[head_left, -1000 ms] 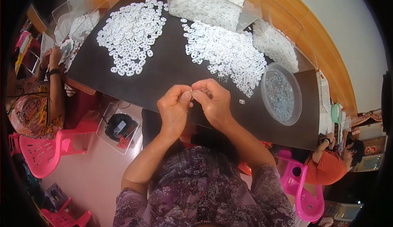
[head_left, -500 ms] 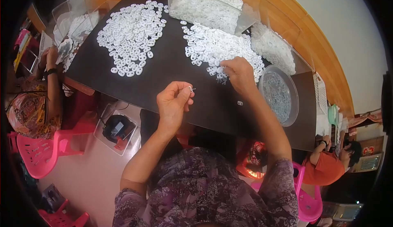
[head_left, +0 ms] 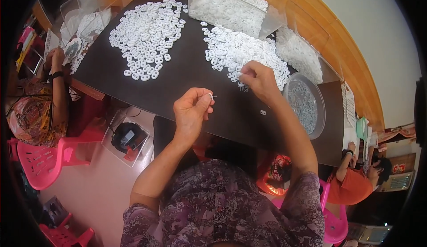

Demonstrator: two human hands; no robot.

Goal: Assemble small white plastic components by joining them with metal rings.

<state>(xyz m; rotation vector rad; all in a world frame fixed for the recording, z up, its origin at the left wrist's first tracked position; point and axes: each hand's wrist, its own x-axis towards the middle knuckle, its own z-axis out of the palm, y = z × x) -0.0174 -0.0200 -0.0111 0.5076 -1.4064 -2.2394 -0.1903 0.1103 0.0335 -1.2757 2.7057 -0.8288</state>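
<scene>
Above the near part of the dark table, my left hand (head_left: 191, 111) is closed, pinching a small white plastic piece (head_left: 211, 96) between thumb and fingertips. A thin grey pin sticks out of that piece to the right. My right hand (head_left: 261, 81) is at the near edge of a pile of small white plastic pieces (head_left: 240, 46), thumb and fingers drawn together. Whatever those fingertips hold is too small to make out. Just below them lies a little cluster of grey metal screws or nails (head_left: 242, 87). One loose white piece (head_left: 263, 112) lies under my right forearm.
A round clear tub (head_left: 321, 123) of metal pins stands right of my right arm. Oval white two-holed pieces (head_left: 144, 38) spread at the far left. Clear bins (head_left: 227, 3) of white parts stand behind. Co-workers sit left (head_left: 33, 118) and right (head_left: 356, 182).
The whole view has shifted slightly. My right fingers have lifted a little off the screw cluster and drawn together. My left hand keeps its pinch, and the pin now shows more clearly.
</scene>
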